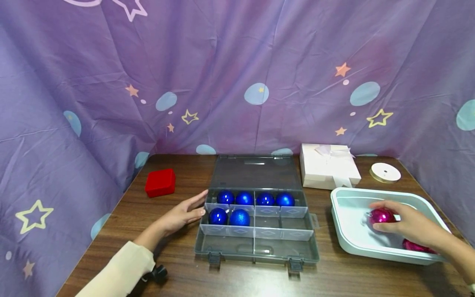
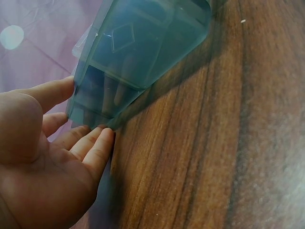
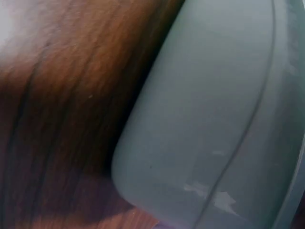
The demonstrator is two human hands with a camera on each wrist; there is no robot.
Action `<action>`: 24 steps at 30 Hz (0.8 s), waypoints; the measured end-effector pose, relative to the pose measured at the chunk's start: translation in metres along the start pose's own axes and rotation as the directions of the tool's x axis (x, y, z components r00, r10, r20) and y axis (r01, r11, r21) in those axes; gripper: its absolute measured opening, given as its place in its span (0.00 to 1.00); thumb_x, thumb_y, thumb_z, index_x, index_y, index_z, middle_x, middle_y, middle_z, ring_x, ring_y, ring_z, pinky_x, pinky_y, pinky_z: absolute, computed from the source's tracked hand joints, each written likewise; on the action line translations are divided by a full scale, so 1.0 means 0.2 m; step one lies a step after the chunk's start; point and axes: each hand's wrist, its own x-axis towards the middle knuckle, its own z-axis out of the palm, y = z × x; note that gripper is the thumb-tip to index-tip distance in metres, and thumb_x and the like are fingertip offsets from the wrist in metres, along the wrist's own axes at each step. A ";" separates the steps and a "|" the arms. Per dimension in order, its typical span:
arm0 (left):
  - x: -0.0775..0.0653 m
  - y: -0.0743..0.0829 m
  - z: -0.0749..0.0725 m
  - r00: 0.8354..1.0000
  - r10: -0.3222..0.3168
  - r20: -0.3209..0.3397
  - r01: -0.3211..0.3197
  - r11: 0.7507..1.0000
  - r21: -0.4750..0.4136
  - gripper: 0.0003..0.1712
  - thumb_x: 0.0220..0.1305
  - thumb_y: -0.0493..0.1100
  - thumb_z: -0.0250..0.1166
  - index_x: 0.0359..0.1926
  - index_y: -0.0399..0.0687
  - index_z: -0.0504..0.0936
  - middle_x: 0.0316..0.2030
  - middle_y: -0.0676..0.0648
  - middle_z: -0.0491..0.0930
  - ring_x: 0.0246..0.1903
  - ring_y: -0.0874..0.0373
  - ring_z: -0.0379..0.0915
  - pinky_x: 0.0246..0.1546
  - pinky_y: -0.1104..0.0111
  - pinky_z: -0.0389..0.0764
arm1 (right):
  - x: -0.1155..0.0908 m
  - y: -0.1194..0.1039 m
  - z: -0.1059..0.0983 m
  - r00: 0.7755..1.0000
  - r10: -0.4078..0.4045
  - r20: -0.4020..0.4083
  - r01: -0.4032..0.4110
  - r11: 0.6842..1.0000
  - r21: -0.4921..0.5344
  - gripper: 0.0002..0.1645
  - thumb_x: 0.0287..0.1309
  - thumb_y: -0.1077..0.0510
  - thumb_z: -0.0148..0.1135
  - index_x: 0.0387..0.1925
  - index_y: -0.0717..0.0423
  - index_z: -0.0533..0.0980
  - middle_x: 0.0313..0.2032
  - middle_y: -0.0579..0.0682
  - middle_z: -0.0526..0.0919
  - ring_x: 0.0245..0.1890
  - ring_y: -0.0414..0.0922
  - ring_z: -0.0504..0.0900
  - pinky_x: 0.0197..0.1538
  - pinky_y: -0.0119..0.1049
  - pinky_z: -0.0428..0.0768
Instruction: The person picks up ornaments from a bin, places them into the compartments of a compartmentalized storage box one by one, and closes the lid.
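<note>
My right hand [image 1: 413, 222] holds a shiny magenta Christmas ball [image 1: 382, 215] between thumb and fingers, over the inside of a pale blue plastic tub [image 1: 343, 235]. Another magenta ball [image 1: 415, 246] lies in the tub, partly hidden under the hand. At the left wall of a clear grey compartment box [image 1: 230, 243], my left hand [image 1: 179, 216] rests its fingertips with the fingers extended. The box stands with its lid [image 1: 256, 171] laid back. Several blue Christmas balls [image 1: 240, 217] sit in its back row and the left of its middle row. The right wrist view shows only the tub's outer wall [image 3: 205, 109].
A white gift box [image 1: 326, 165] with a ribbon bow stands behind the tub, beside a ribbon spool [image 1: 385, 172]. A small red box [image 1: 160, 182] is at the back left. Near the left sleeve lies a small black object [image 1: 159, 273]. A purple curtain [image 1: 237, 82] hangs behind the table.
</note>
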 end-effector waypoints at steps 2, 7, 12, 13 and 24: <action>0.00 0.00 0.00 1.000 -0.004 0.000 0.004 1.000 0.001 0.45 0.78 0.41 0.58 0.83 0.46 0.42 0.82 0.35 0.39 0.79 0.38 0.41 0.73 0.50 0.62 | 0.00 0.01 0.02 1.000 -0.029 0.007 0.030 1.000 -0.010 0.29 0.49 0.58 0.81 0.53 0.60 0.80 0.48 0.57 0.86 0.43 0.22 0.74 0.39 0.21 0.74; 0.00 0.00 0.00 1.000 -0.008 -0.001 0.008 1.000 0.007 0.45 0.78 0.40 0.58 0.83 0.46 0.41 0.81 0.34 0.39 0.79 0.37 0.41 0.73 0.50 0.62 | 0.01 0.02 0.05 0.996 -0.093 -0.013 0.092 0.995 -0.048 0.29 0.45 0.59 0.83 0.50 0.58 0.81 0.44 0.54 0.86 0.41 0.24 0.75 0.36 0.27 0.78; 0.00 0.00 0.00 1.000 0.000 0.003 0.000 1.000 0.010 0.44 0.78 0.40 0.58 0.83 0.44 0.41 0.81 0.32 0.39 0.78 0.35 0.39 0.73 0.49 0.61 | 0.02 0.01 0.05 0.996 -0.090 -0.013 0.089 0.995 -0.053 0.29 0.46 0.58 0.83 0.51 0.56 0.81 0.44 0.53 0.86 0.42 0.24 0.75 0.37 0.27 0.78; 0.00 0.00 0.00 1.000 -0.001 0.002 0.001 1.000 0.010 0.44 0.78 0.40 0.58 0.83 0.44 0.41 0.81 0.32 0.39 0.79 0.35 0.39 0.73 0.49 0.60 | 0.02 0.00 0.04 0.996 -0.083 -0.010 0.083 0.995 -0.053 0.29 0.47 0.58 0.82 0.51 0.56 0.81 0.44 0.53 0.86 0.42 0.24 0.75 0.37 0.27 0.78; 0.00 0.00 0.00 1.000 0.013 0.004 -0.013 1.000 0.008 0.44 0.79 0.38 0.57 0.83 0.43 0.41 0.81 0.32 0.39 0.78 0.34 0.40 0.73 0.48 0.60 | 0.03 -0.05 0.01 0.999 -0.030 0.021 0.030 0.999 -0.012 0.29 0.53 0.55 0.80 0.56 0.54 0.80 0.48 0.54 0.86 0.42 0.25 0.76 0.37 0.27 0.78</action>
